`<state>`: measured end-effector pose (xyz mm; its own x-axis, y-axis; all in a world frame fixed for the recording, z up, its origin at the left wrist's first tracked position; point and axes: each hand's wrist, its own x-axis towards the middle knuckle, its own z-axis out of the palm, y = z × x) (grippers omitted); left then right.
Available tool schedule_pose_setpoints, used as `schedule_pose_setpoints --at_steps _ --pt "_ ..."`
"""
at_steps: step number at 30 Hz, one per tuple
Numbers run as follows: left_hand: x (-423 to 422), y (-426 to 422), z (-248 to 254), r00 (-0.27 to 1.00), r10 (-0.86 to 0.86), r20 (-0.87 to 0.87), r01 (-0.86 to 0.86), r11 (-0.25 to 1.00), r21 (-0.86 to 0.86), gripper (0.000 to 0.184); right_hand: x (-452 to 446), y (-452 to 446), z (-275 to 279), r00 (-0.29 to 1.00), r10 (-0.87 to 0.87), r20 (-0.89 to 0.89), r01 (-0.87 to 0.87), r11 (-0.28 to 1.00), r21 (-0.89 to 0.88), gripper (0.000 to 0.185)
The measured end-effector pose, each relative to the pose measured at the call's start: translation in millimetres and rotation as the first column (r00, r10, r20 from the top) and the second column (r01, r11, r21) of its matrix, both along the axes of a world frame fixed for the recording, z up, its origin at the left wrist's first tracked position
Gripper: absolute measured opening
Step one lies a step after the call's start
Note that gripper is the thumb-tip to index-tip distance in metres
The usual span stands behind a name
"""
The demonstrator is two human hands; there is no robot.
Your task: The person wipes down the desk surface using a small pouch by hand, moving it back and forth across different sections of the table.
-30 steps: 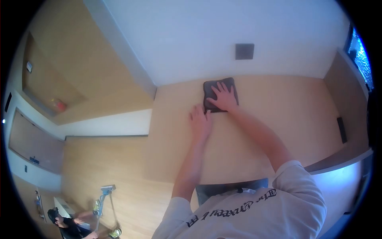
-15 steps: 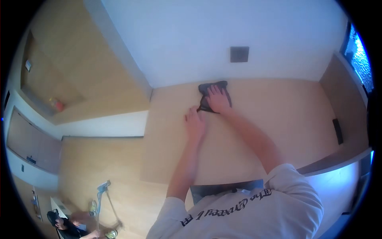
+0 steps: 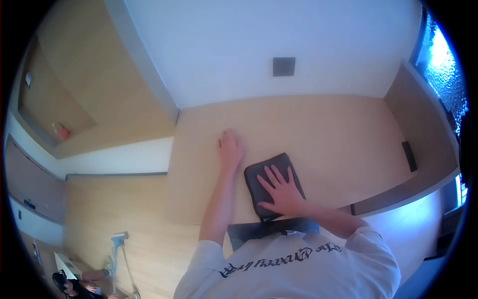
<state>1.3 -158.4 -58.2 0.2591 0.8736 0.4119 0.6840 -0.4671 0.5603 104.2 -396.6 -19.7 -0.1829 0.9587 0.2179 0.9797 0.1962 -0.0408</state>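
Note:
A dark, flat pouch-like thing [image 3: 256,187] lies on the light wood tabletop [image 3: 328,129], close to the table's near edge. A short strap or zip end shows at its lower corner. My right hand [image 3: 284,192] lies flat on top of it with the fingers spread, pressing rather than gripping. Farther off and to the left, my left hand [image 3: 230,149] rests on the bare wood, fingers loosely bent, holding nothing.
A raised side panel with a black strip [image 3: 409,156] bounds the table on the right. A grey square plate [image 3: 284,66] is on the white wall. At lower left another person [image 3: 82,286] sits near a floor-cleaning tool [image 3: 118,239].
The dark pouch has come from the back of the table toward me and lies flatter, under my right hand. My left hand has let go of its corner and sits slightly left.

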Motion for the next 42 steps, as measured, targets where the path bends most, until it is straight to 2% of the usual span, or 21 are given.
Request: schedule_pose_setpoints --at_steps 5,8,21,26,30,31,34,38,42 --pt "0 -2 6 0.999 -0.025 0.032 0.025 1.0 0.01 0.051 -3 -3 11 1.0 -0.005 -0.004 0.005 0.999 -0.038 0.081" --pt "-2 1 5 0.999 -0.026 0.033 0.025 1.0 0.014 0.05 3 23 0 1.0 -0.003 -0.016 0.004 1.0 0.025 0.08" --pt "-8 14 7 1.0 0.006 0.017 -0.006 1.0 0.02 0.049 47 226 -7 0.982 -0.186 -0.025 0.185 0.982 -0.034 0.078" --pt "-12 29 23 1.0 0.005 0.018 -0.005 0.999 -0.033 0.048 55 306 7 0.964 -0.262 -0.053 0.26 0.964 -0.054 0.079" --pt "-20 45 26 1.0 0.023 -0.007 -0.023 0.999 -0.047 0.048 53 356 10 0.945 -0.314 -0.09 0.312 0.949 -0.03 0.071" --pt "-20 46 22 1.0 0.022 0.002 -0.022 0.999 -0.025 0.048 52 360 9 0.944 -0.319 -0.081 0.319 0.948 -0.016 0.064" --pt "-22 43 16 1.0 0.031 -0.001 -0.031 0.999 -0.009 0.049 50 359 2 0.942 -0.316 -0.115 0.321 0.947 0.028 0.059" --pt "-21 20 18 0.999 0.02 0.034 -0.021 1.0 0.001 0.047 51 324 -7 0.943 -0.307 -0.129 0.316 0.948 0.051 0.057" --pt "-21 13 21 0.999 0.026 0.025 -0.025 0.999 -0.028 0.047 35 259 -5 0.96 -0.276 -0.039 0.277 0.96 0.029 0.058"
